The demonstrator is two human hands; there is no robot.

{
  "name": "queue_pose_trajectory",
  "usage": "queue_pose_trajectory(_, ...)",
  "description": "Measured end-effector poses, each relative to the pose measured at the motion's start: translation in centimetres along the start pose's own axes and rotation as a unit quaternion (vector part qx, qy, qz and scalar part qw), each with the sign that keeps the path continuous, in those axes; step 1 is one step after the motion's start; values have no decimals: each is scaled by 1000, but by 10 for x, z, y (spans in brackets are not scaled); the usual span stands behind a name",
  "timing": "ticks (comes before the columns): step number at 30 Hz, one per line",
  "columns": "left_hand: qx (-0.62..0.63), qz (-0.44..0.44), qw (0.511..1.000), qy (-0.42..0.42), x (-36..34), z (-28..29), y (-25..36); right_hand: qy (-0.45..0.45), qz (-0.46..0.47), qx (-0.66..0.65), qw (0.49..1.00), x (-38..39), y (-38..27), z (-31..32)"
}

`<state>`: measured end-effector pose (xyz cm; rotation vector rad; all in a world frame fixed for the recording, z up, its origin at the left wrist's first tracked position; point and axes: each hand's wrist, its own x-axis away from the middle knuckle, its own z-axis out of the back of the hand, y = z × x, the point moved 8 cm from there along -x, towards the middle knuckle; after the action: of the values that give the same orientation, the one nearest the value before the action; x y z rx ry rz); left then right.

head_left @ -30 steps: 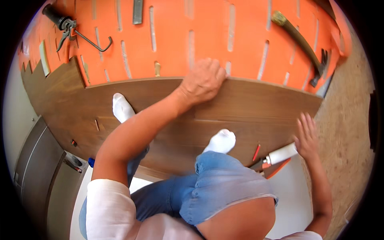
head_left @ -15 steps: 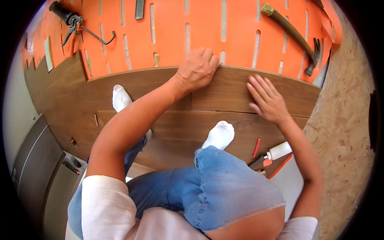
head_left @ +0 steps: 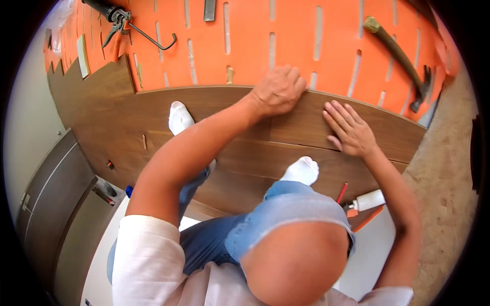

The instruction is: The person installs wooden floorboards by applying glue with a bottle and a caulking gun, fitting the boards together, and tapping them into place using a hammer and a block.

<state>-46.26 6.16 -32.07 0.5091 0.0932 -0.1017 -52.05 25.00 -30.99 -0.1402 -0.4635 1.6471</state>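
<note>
My left hand [head_left: 278,91] is closed in a curled fist at the far edge of a brown floor plank [head_left: 301,120], knuckles up. Whether its fingers hold that edge or something small, I cannot make out. To its right, my right hand [head_left: 350,128] lies flat on the same plank, fingers stretched out and holding nothing. The plank meets another at a short end seam below my left hand. A thin dark gap runs along its near long side, beside my right hand. Orange slotted underlay [head_left: 296,41] stretches beyond the far edge.
A claw hammer [head_left: 400,58] lies on the underlay at right, a caulking gun [head_left: 120,23] at far left, a flat metal bar [head_left: 210,10] between. Near my knee are a red pencil [head_left: 342,193] and white bottle [head_left: 368,200]. My socked feet stand on laid planks. Chipboard [head_left: 439,214] borders the right.
The view has swung left, so everything appears farther right. My right hand has slid slightly toward my left hand along the plank. My left hand stays near the same seam.
</note>
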Motion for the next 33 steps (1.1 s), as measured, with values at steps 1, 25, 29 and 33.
queue_pose_trajectory(1,-13,10,1000,-1,4,1,-3,-4,-1,-3,1000,-3,2,-3)
queue_pose_trajectory(25,-43,115,987,103,37,12,7,365,-364,-95,852,1,32,13)
queue_pose_trajectory(29,-31,116,989,86,37,12,6,359,-360,-88,856,3,29,14)
queue_pose_trajectory(33,-14,123,989,78,37,15,2,348,-332,-55,875,-2,23,18)
